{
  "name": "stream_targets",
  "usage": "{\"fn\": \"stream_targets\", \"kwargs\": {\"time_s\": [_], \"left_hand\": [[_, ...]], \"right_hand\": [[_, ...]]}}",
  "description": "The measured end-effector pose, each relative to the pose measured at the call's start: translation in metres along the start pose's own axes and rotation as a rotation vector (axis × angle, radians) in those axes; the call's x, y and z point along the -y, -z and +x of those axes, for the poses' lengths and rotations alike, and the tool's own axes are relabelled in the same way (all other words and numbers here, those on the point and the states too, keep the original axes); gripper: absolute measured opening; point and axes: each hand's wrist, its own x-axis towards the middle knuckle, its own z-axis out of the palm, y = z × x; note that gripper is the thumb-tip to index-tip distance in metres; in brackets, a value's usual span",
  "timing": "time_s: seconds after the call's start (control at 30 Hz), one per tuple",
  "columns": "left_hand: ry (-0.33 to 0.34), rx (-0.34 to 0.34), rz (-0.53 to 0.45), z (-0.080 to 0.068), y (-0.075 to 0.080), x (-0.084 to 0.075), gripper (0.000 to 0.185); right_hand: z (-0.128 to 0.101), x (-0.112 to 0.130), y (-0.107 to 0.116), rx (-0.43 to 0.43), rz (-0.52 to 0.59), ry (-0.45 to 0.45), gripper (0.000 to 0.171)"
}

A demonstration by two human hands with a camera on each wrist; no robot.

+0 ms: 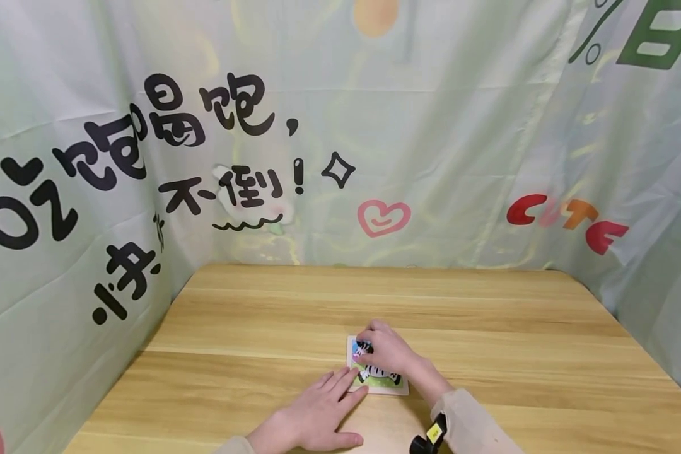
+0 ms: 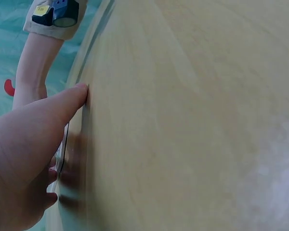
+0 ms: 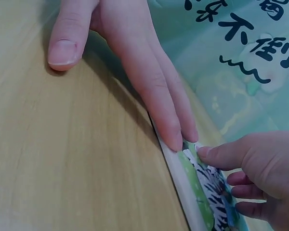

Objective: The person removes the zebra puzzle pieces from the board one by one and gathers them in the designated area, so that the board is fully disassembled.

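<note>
A small zebra picture puzzle board (image 1: pixel 383 386) lies on the wooden table (image 1: pixel 374 296). My left hand (image 1: pixel 331 403) lies flat, fingers straight, its fingertips against the board's left edge; the right wrist view shows the left hand (image 3: pixel 154 91) touching the puzzle board (image 3: pixel 204 192) rim. My right hand (image 1: pixel 374 348) sits over the board with fingers curled onto a striped puzzle piece (image 1: pixel 364 347) at the far left corner. In the right wrist view, the right hand (image 3: pixel 231 166) has its thumb tip on the green part of the picture. It hides most of the puzzle.
Printed green cloth (image 1: pixel 431 139) walls the table on the left, back and right. The left wrist view shows the left hand (image 2: pixel 24 154) on the table (image 2: pixel 192 120), and beyond it the right forearm (image 2: pixel 36 62) with its wrist camera (image 2: pixel 58 12).
</note>
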Motion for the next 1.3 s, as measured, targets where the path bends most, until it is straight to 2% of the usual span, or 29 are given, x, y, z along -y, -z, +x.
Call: {"fn": "stream_targets", "kwargs": {"time_s": [0.23, 0.7, 0.93, 1.13, 1.3], "left_hand": [[0.030, 0.039, -0.025, 0.001, 0.002, -0.001, 0.078], [0.033, 0.012, 0.009, 0.004, 0.002, -0.001, 0.075], [0.045, 0.009, 0.000, 0.004, -0.001, -0.001, 0.076], [0.043, 0.007, -0.013, 0.004, -0.002, -0.001, 0.075], [0.047, 0.007, -0.019, 0.005, -0.001, 0.000, 0.074]], "right_hand": [[0.003, 0.002, 0.004, 0.038, -0.017, -0.007, 0.039], [0.012, -0.002, 0.004, 0.127, 0.086, -0.045, 0.034], [0.014, -0.005, 0.001, 0.083, 0.145, -0.042, 0.034], [0.012, -0.007, 0.000, 0.028, 0.200, -0.026, 0.009], [0.012, -0.006, 0.001, 0.020, 0.270, -0.002, 0.004]]}}
